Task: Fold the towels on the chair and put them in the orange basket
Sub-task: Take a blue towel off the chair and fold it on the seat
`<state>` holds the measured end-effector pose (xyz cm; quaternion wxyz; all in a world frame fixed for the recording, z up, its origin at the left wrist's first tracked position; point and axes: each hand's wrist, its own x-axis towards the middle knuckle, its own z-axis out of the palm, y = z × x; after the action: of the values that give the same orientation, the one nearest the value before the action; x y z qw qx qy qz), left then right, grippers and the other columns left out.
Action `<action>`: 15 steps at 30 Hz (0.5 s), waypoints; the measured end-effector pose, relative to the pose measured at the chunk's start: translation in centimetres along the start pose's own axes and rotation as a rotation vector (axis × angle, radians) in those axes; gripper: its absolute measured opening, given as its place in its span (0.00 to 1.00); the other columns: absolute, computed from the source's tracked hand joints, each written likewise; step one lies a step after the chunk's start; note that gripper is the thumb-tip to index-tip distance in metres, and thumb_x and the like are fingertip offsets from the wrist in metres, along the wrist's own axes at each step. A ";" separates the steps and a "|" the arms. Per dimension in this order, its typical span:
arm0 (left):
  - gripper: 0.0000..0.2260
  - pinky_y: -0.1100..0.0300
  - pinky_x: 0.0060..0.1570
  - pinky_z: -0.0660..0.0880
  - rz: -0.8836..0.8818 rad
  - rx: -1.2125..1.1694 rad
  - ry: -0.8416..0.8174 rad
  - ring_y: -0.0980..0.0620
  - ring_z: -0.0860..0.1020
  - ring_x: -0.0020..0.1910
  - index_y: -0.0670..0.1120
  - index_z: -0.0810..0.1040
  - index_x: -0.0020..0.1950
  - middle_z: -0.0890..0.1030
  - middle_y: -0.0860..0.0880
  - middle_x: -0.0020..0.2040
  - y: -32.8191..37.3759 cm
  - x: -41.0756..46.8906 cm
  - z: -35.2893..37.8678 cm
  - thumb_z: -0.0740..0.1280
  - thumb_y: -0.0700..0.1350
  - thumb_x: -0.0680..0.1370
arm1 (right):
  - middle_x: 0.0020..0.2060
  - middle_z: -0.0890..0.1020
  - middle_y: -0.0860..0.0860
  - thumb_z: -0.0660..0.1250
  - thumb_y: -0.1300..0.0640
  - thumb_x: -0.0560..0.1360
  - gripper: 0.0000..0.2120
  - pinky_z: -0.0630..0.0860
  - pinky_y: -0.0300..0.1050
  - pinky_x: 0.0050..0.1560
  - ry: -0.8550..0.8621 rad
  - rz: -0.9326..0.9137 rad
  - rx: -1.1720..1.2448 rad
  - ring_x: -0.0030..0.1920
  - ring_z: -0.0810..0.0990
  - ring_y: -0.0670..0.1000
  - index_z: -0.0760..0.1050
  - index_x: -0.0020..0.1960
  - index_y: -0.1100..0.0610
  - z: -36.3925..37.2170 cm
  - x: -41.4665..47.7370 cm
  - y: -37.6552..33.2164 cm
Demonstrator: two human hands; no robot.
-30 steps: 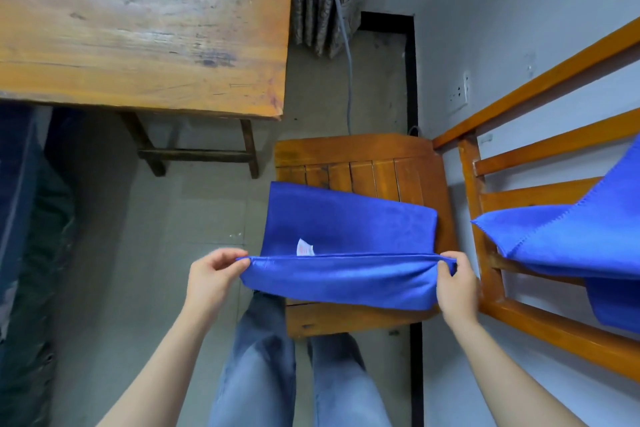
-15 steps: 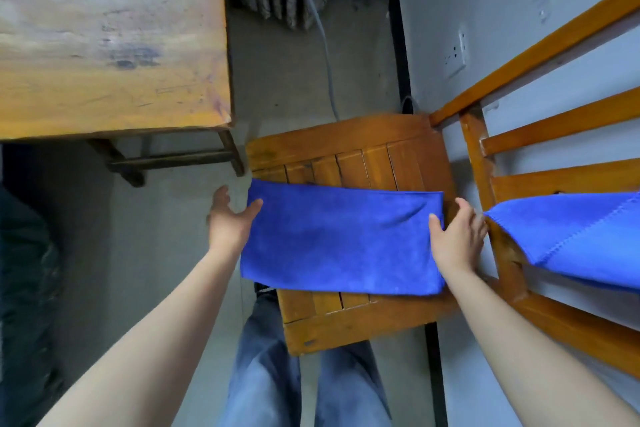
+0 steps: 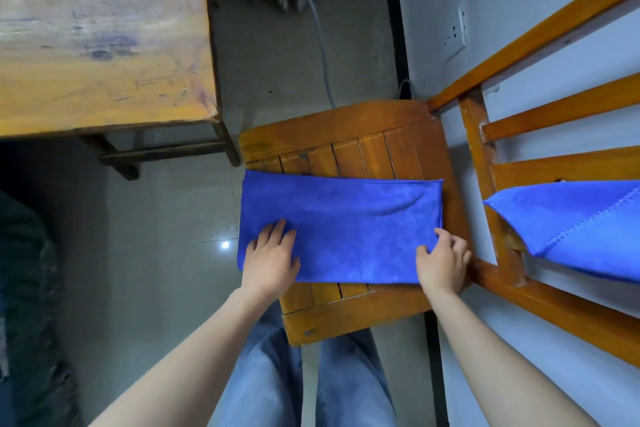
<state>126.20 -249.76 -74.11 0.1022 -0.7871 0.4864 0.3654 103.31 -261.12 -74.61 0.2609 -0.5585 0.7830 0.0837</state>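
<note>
Folded blue towel [image 3: 341, 229] flat across wooden chair seat [image 3: 349, 152], left edge overhanging, left hand [image 3: 272, 258] pressed palm-down with fingers spread at near-left corner, right hand [image 3: 443, 262] with fingers curled pinching near-right corner, second blue towel [image 3: 575, 222] draped over chair back rails [image 3: 561, 107] to the right.

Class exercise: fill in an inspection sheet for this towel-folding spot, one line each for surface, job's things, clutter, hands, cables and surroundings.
Surface: wooden chair seat, slatted.
Job's things: folded blue towel flat on the seat; second blue towel draped on the chair back; orange basket not in view.
Clutter: nothing seen.
Hands: left hand flat on the towel; right hand at its right corner, grip unclear.
Cables: grey cable on the floor.
Surroundings: wooden table, wall socket.
</note>
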 end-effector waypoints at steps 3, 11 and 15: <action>0.25 0.45 0.61 0.68 0.056 0.018 0.038 0.40 0.66 0.70 0.44 0.70 0.68 0.66 0.41 0.72 0.5 -0.8 0.2 0.70 0.48 0.72 | 0.67 0.66 0.60 0.64 0.59 0.75 0.26 0.65 0.52 0.64 -0.127 0.079 0.126 0.67 0.65 0.62 0.63 0.71 0.59 -0.4 0.3 0.5; 0.26 0.52 0.37 0.79 0.136 0.108 0.019 0.41 0.82 0.47 0.45 0.82 0.46 0.82 0.41 0.53 1.5 -3.8 4.1 0.81 0.46 0.50 | 0.59 0.77 0.59 0.69 0.58 0.72 0.22 0.72 0.57 0.59 -0.184 0.191 0.238 0.58 0.75 0.62 0.69 0.64 0.62 -0.7 1.0 1.5; 0.25 0.50 0.36 0.79 0.132 0.130 0.022 0.40 0.82 0.47 0.45 0.82 0.46 0.82 0.41 0.52 1.7 -4.0 4.6 0.81 0.47 0.51 | 0.46 0.81 0.59 0.67 0.62 0.72 0.03 0.76 0.52 0.46 -0.285 0.236 0.368 0.43 0.78 0.57 0.76 0.43 0.63 -1.2 1.3 2.1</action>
<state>121.53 -245.43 -74.35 0.1233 -0.7488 0.5611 0.3305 100.68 -261.95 -74.61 0.4541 -0.3889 0.8002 0.0473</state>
